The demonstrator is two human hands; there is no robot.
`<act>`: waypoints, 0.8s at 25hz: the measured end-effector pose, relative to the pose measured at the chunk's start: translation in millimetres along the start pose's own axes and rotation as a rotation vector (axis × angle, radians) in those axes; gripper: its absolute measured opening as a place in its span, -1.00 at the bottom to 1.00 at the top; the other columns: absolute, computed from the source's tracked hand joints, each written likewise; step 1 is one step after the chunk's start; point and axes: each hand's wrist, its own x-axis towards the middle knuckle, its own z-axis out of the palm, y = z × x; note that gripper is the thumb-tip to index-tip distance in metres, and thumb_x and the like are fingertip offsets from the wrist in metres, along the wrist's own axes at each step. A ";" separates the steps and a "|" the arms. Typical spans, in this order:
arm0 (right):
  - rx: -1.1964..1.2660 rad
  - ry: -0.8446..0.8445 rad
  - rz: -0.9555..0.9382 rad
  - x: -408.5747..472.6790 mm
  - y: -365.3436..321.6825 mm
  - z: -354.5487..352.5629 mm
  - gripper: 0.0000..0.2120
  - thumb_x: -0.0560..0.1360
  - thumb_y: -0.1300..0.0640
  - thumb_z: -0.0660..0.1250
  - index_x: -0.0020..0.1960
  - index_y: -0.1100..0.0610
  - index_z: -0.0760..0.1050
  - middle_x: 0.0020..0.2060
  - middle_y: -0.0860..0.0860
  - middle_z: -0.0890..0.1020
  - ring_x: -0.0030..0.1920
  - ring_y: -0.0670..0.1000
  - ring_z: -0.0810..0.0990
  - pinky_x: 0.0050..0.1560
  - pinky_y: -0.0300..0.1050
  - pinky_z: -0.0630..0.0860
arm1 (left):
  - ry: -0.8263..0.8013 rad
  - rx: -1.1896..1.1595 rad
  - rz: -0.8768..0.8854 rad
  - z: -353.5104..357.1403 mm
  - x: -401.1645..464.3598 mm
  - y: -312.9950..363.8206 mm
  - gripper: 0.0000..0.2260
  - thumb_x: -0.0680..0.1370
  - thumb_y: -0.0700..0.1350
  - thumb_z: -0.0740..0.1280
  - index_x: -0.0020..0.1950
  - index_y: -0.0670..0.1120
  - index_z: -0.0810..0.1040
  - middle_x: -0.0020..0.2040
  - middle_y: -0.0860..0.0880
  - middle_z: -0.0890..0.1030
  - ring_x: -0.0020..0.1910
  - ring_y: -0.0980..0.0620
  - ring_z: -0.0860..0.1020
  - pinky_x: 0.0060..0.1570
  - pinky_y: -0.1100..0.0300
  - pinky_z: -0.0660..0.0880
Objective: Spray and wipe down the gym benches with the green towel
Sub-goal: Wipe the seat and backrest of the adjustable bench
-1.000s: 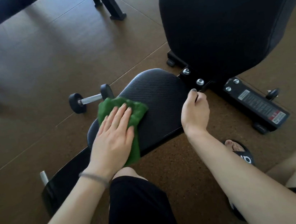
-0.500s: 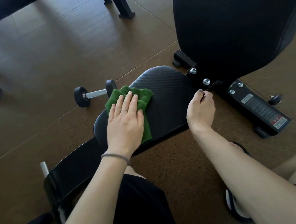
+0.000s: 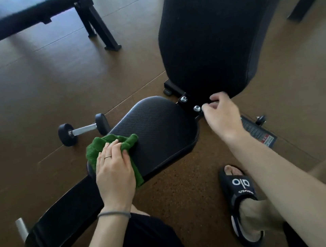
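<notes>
Head view: left hand (image 3: 114,171) presses flat, fingers straight, on the fuzzy green towel (image 3: 99,150) atop the textured black seat pad (image 3: 159,132); right hand (image 3: 222,115), fingers curled, pinches the bracket (image 3: 189,104).

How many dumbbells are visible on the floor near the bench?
1. The dumbbell lies on the floor just beyond the green towel, left of the bench seat. Others may be hidden behind the benches.
</notes>
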 end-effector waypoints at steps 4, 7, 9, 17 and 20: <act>0.120 0.273 -0.100 -17.1 -18.8 -57.6 -0.87 0.56 0.05 0.34 0.06 0.08 0.52 -0.09 -0.08 0.59 -0.14 -0.16 0.53 -0.19 -0.24 0.46 | 0.046 -0.420 -0.305 -7.2 21.6 27.5 -0.74 0.74 -0.04 0.11 0.18 -0.11 0.56 0.14 -0.13 0.64 0.17 -0.19 0.57 0.14 -0.03 0.48; 0.268 0.426 -0.214 -20.0 -33.6 -84.3 -0.74 0.59 -0.05 0.26 0.19 0.07 0.44 0.09 -0.02 0.56 0.03 -0.12 0.51 0.08 -0.13 0.52 | -0.012 -1.114 -0.568 -12.8 42.5 66.2 -0.75 0.74 0.01 0.13 0.06 0.05 0.60 0.07 -0.04 0.69 0.18 -0.16 0.64 0.14 -0.05 0.58; 0.329 0.331 -0.251 -4.4 -43.5 -96.9 -0.55 0.68 -0.16 0.11 0.51 -0.01 0.29 0.44 -0.05 0.41 0.31 -0.21 0.41 0.28 -0.34 0.33 | -0.094 -1.454 -0.643 -16.1 48.7 102.0 -0.75 0.74 0.02 0.14 0.17 0.04 0.61 0.14 -0.06 0.71 0.18 -0.12 0.67 0.12 -0.06 0.63; 0.674 -0.034 -0.201 56.1 -55.0 -105.4 -0.48 0.72 -0.24 -0.05 0.60 -0.10 0.27 0.46 -0.13 0.47 0.45 -0.12 0.42 0.13 -0.54 0.41 | -0.106 -1.433 -0.241 -7.4 67.1 232.4 -0.75 0.70 0.06 0.17 0.09 0.07 0.64 0.17 -0.16 0.66 0.21 -0.25 0.61 0.19 -0.41 0.52; 0.723 0.001 -0.154 81.0 -55.3 -108.8 -0.43 0.62 -0.32 0.03 0.44 -0.06 0.50 0.32 -0.19 0.59 0.34 -0.20 0.50 0.42 -0.16 0.39 | 0.011 -1.317 -0.247 6.5 67.7 280.9 -0.77 0.65 0.12 0.15 0.01 0.12 0.58 0.04 -0.04 0.61 0.07 -0.11 0.58 0.21 -0.38 0.50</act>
